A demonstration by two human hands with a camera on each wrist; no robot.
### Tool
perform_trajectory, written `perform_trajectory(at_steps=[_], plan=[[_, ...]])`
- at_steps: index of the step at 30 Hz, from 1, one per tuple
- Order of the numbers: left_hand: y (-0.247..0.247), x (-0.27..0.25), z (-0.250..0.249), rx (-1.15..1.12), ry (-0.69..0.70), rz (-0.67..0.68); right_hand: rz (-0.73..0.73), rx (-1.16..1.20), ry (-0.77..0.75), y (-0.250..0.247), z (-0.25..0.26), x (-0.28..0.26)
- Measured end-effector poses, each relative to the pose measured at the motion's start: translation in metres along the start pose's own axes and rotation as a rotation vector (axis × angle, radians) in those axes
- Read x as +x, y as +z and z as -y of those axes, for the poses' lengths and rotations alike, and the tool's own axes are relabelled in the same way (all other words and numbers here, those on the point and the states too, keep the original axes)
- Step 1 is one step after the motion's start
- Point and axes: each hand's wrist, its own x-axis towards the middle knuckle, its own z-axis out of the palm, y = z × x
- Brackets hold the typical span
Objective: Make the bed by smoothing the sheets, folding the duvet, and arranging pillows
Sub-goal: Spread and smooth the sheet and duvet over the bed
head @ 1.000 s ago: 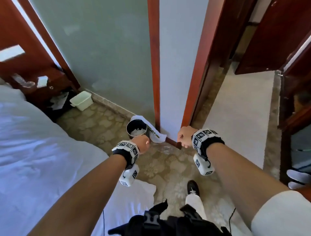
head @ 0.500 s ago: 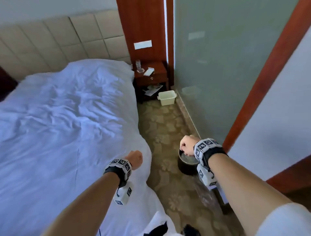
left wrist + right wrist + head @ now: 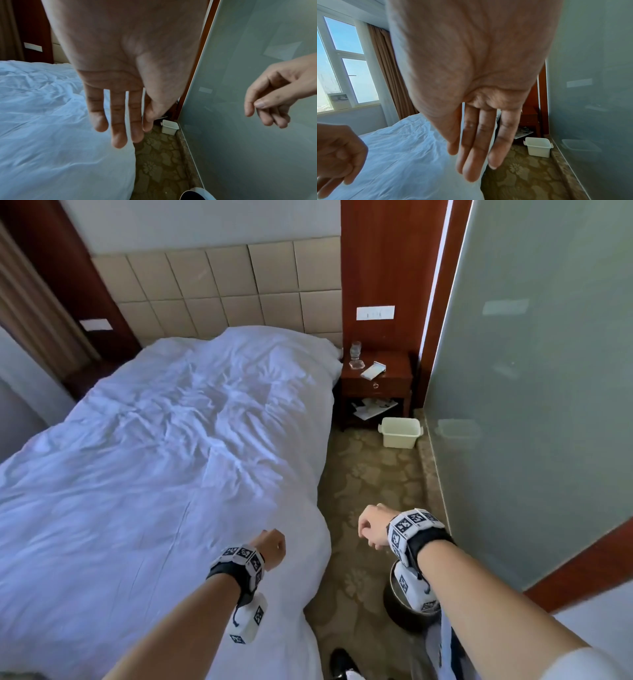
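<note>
A wrinkled white duvet covers the whole bed up to the beige padded headboard; no pillow shows. My left hand hovers just above the duvet's near right edge and holds nothing. In the left wrist view its fingers hang straight over the duvet. My right hand hangs over the carpet aisle beside the bed, also empty. The right wrist view shows its fingers relaxed and pointing down, beside the duvet.
A wooden nightstand with a glass bottle stands right of the headboard. A white plastic bin sits on the patterned carpet. A dark round bin is under my right wrist. A frosted glass wall bounds the narrow aisle.
The view has swung from the doorway and wall round to the bed. Both hands stayed in front of me, empty, and the left one now hangs over the duvet edge.
</note>
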Motion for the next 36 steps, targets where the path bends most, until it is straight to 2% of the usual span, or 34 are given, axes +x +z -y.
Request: perform_trajectory(at_steps=[4,8,12,15,20,24,30,32,36], plan=[[-0.025,0.05,-0.032,-0.021,0.033,-0.023,-0.049,-0.023,0.056,-0.046,-0.03,0.034],[-0.053,0.075,-0.056,-0.056,0.094,-0.109,-0.084,-0.093,0.083,-0.084,-0.046,0.071],[-0.052,0.087,-0.032,-0.138,0.016,-0.122,-0.005,-0.153,-0.001,-0.095,-0.016,0.109],[-0.035,0.086,0.007,-0.218,-0.122,-0.131,0.06,-0.236,-0.086,-0.088,0.019,0.147],[0.026,0.049,0.07,-0.377,-0.397,-0.136,0.244,-0.422,-0.303,-0.049,0.084,0.203],[0.09,-0.008,0.093,-0.533,-0.631,-0.132,0.395,-0.557,-0.469,0.004,0.132,0.225],[0.186,-0.094,0.082,-0.75,-0.925,-0.044,0.588,-0.716,-0.648,0.089,0.169,0.208],[0.212,-0.114,0.076,-0.81,-0.983,-0.041,0.619,-0.773,-0.682,0.113,0.171,0.195],[0.25,-0.142,0.068,-0.861,-1.008,-0.065,0.643,-0.856,-0.7,0.155,0.167,0.17]])
